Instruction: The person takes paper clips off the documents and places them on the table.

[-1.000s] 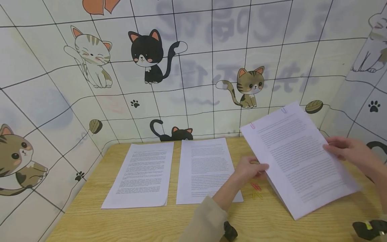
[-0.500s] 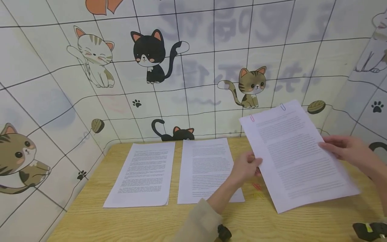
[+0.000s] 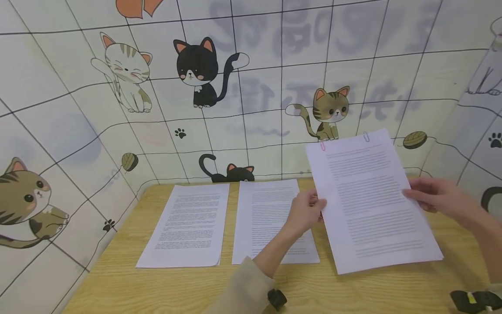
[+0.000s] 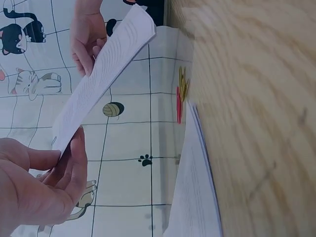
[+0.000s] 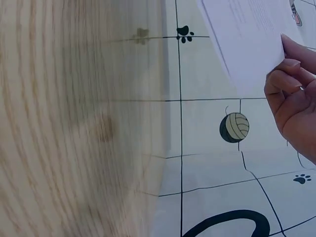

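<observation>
Two clips, a pink clip (image 3: 323, 146) and a pale clip (image 3: 366, 137), are sitting on the top edge of a stack of printed sheets (image 3: 376, 196), which a person is holding up, tilted, over the right part of the desk (image 3: 157, 290). The left hand (image 3: 306, 211) is pinching the stack's left edge, its thumb showing in front while the paper is partly hiding the fingers behind. The right hand (image 3: 435, 194) is gripping the opposite edge; its forearm is running out of the head view at the right. How many sheets the hands are gripping is impossible to count, and the print is staying too small to read. A middle set of papers (image 3: 270, 205) is lying just beside a left set (image 3: 186, 226), the left forearm covering part of its lower right. Red clips (image 4: 178, 106) and yellow clips (image 4: 183, 84) are lying together on the desk, showing only in the left wrist view, too bunched to number. In the right wrist view, the frame is cutting off both the stack and the right hand.
</observation>
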`<state>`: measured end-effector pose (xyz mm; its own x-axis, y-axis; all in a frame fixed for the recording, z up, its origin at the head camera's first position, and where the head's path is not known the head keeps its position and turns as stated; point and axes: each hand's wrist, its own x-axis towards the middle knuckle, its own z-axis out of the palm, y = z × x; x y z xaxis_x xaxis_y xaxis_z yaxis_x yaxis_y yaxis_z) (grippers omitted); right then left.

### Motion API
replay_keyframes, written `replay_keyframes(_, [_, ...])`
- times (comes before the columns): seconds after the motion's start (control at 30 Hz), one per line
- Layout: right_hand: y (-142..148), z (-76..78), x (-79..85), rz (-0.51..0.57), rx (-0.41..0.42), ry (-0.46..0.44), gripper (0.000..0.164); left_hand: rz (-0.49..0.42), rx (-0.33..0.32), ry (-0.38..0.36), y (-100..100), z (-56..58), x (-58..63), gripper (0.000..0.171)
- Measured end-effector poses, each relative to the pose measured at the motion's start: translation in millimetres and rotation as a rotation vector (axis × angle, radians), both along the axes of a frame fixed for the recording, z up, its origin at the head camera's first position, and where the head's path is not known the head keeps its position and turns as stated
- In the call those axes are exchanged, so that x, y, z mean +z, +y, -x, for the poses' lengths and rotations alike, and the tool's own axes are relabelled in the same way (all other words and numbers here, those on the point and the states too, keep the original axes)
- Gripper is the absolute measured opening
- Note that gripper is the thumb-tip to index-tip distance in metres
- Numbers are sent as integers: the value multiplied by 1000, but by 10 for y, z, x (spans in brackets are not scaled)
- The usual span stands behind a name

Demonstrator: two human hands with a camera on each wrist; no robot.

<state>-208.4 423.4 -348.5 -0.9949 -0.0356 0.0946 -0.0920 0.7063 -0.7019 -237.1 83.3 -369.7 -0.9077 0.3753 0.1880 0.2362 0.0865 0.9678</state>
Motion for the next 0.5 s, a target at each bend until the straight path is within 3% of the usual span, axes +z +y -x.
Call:
replay_keyframes(0.1, [-39, -1, -7, 35, 54, 8, 36, 23, 0, 11, -90, 27, 25, 19])
replay_keyframes(0.2, [-94, 25, -19, 87, 168, 41, 26, 34, -3, 15, -190, 49, 51, 21])
replay_keyframes(0.33, [-196, 78, -33, 132, 320, 90, 26, 43, -18, 2, -332, 75, 77, 23])
replay_keyframes(0.5, [-387, 93, -4, 117, 306, 79, 28, 65, -34, -18, -493, 90, 74, 17])
